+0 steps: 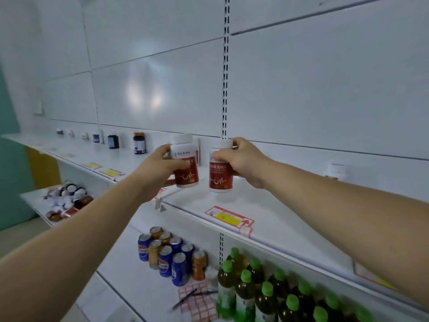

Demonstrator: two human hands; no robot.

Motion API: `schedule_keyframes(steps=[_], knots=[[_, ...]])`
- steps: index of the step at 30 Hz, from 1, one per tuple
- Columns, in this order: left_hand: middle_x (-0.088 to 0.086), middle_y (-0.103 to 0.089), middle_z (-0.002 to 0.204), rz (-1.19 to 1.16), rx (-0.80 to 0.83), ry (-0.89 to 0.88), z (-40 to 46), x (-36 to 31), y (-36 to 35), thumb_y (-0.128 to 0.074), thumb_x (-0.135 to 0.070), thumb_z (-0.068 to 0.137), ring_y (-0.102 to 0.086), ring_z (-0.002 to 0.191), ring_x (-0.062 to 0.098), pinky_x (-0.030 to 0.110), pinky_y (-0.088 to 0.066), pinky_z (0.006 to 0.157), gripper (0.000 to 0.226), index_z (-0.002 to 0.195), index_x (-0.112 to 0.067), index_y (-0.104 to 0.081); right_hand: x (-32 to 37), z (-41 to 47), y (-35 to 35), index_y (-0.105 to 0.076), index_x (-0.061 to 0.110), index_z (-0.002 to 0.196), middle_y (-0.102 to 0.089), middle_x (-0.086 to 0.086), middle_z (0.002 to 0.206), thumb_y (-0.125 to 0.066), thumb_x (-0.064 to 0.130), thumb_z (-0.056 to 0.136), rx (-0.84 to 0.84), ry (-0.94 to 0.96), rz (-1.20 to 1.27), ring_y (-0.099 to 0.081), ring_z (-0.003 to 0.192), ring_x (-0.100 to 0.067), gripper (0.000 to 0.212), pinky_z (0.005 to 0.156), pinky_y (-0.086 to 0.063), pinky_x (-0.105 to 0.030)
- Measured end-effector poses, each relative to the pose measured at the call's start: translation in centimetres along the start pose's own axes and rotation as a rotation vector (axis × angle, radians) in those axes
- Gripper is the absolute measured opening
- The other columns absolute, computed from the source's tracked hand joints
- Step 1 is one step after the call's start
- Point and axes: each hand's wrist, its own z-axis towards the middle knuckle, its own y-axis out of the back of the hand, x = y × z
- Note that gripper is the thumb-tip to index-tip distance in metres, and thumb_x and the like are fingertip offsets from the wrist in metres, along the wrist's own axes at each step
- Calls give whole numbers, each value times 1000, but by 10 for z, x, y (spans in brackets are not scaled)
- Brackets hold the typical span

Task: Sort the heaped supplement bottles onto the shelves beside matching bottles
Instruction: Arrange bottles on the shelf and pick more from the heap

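My left hand [160,168] grips a white bottle with a red label [186,168], held upright over the front of the upper shelf [267,219]. My right hand [243,159] grips a matching red-labelled bottle [220,175] by its top, its base just above the shelf. The two bottles are side by side, a little apart. Another white bottle stands behind them, mostly hidden. The heap of mixed bottles [67,198] lies on a lower shelf at the far left.
Single dark and white bottles [139,143] stand spaced along the back of the upper shelf to the left; a white-capped one [336,170] is at the right. Below are soda cans [169,254], green-capped bottles [267,291] and sticker sheets [199,303]. Price tags [229,217] line the shelf edge.
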Motion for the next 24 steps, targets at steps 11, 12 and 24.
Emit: schedule_keyframes(steps=[11, 12, 24], knots=[[3, -56, 113, 243, 265, 13, 144, 43, 105, -67, 4, 79, -55, 107, 26, 45, -48, 89, 57, 121, -26, -43, -23, 101, -99, -49, 21, 121, -59, -2, 112, -75, 18, 76, -261, -101, -159, -59, 105, -22, 53, 93, -51, -41], [0, -55, 112, 250, 297, 21, 153, 45, 109, -67, 3, 80, -55, 106, 25, 44, -48, 87, 57, 121, -27, -42, -25, 105, -105, -48, 22, 124, -58, -1, 113, -75, 19, 77, -288, -129, -180, -59, 106, -21, 54, 91, -51, -39], [3, -56, 117, 332, 442, -56, 222, 74, 97, -68, 4, 78, -59, 104, 23, 46, -50, 95, 71, 137, -23, -38, -44, 161, -116, -41, 18, 131, -57, -4, 120, -71, 17, 81, -465, -174, -406, -57, 108, -23, 58, 96, -47, -42]])
